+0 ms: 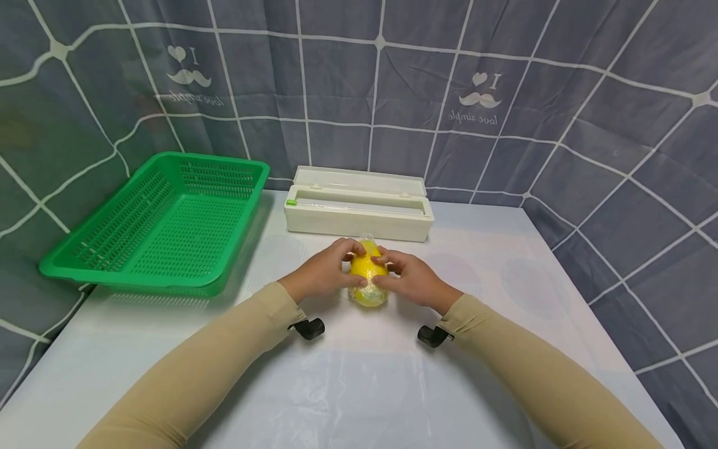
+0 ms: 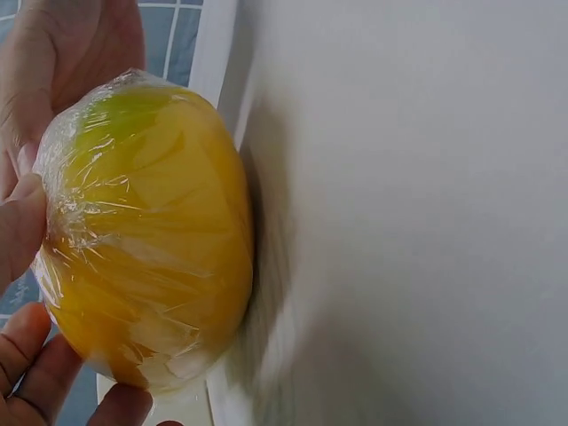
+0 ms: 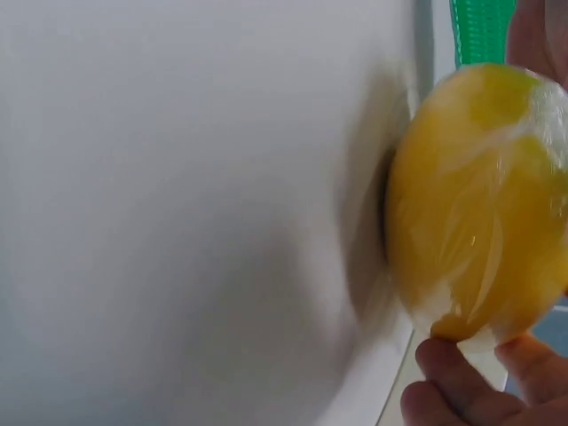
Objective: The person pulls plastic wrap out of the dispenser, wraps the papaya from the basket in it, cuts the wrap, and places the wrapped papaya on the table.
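A plump yellow fruit (image 1: 368, 274), greenish at one end, rests on the table in crinkled clear cling film; its exact kind is hard to tell. My left hand (image 1: 328, 269) holds its left side, thumb near the front and fingers curled at the back. From the other side my right hand (image 1: 414, 278) grips it the same way, the two thumbs close together over the film. In the left wrist view the film bunches on the fruit (image 2: 160, 231) under the thumbs. Fingertips touch the far end of the fruit (image 3: 479, 213) in the right wrist view.
Just behind the fruit stands a white cling film dispenser (image 1: 359, 222), its lid (image 1: 359, 179) raised and a film roll inside. A green perforated basket (image 1: 230, 252) sits at the left of the white table (image 1: 359, 386). Grey checked curtain (image 1: 336, 81) hangs around the back and sides.
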`<state>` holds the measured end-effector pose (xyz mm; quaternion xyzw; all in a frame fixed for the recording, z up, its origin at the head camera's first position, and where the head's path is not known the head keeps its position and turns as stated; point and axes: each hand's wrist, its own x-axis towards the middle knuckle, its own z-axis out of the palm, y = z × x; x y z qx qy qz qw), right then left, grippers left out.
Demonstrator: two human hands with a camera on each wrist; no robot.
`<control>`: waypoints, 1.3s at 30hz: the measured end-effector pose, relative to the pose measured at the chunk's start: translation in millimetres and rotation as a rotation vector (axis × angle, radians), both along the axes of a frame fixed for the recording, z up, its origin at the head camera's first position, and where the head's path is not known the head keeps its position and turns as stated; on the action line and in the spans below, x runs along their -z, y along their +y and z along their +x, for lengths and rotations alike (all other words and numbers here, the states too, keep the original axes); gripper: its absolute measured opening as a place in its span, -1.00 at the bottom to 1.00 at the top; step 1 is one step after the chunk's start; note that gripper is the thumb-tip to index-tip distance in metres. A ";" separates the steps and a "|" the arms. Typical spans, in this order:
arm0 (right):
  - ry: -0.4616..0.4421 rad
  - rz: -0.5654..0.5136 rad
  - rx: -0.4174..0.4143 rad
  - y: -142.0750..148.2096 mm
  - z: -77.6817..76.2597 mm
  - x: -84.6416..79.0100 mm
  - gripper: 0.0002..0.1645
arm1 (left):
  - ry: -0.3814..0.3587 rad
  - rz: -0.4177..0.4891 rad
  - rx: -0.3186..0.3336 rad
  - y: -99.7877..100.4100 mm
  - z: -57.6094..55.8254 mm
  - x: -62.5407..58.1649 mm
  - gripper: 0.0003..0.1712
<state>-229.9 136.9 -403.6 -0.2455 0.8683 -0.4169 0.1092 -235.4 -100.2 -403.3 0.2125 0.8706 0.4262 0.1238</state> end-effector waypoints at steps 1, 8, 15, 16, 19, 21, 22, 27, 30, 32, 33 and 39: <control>-0.006 -0.003 0.001 -0.9 -0.3 -0.1 -0.66 | 0.010 -0.014 -0.005 0.2 0.2 0.6 -0.38; -0.035 0.022 0.004 -0.9 -3.6 -3.9 -0.70 | 0.107 -0.106 -0.022 2.4 3.7 2.7 -0.36; 0.049 0.085 -0.023 0.8 -4.1 -7.0 -0.59 | 0.180 -0.144 0.023 -1.7 5.3 1.1 -0.37; 0.056 0.086 -0.027 1.1 -3.3 -8.5 -0.57 | 0.192 -0.147 0.034 -3.1 5.1 0.5 -0.39; 0.083 0.104 -0.035 2.3 -2.3 -11.6 -0.52 | 0.232 -0.165 0.062 -7.6 4.5 -1.3 -0.46; 0.089 0.114 -0.040 2.4 -1.0 -13.5 -0.48 | 0.258 -0.180 0.075 -10.6 4.7 -2.9 -0.49; 0.084 0.117 -0.040 2.3 -0.7 -14.2 -0.44 | 0.272 -0.191 0.078 -11.9 4.8 -3.5 -0.51; 0.064 0.157 -0.045 1.9 0.6 -17.6 -0.35 | 0.385 -0.288 0.046 -17.4 5.3 -6.9 -0.53; 0.077 0.194 -0.063 2.1 1.6 -21.4 -0.39 | 0.430 -0.355 0.009 -20.5 4.0 -9.0 -0.47; 0.096 0.229 -0.066 1.7 2.5 -24.0 -0.41 | 0.442 -0.390 0.009 -22.7 2.6 -9.2 -0.43; 0.107 0.245 -0.061 1.2 3.4 -25.3 -0.42 | 0.443 -0.401 0.016 -23.6 2.1 -9.0 -0.41; 0.227 0.345 0.007 -3.8 13.2 -28.6 -0.47 | 0.430 -0.409 0.045 -25.6 3.1 -7.0 -0.42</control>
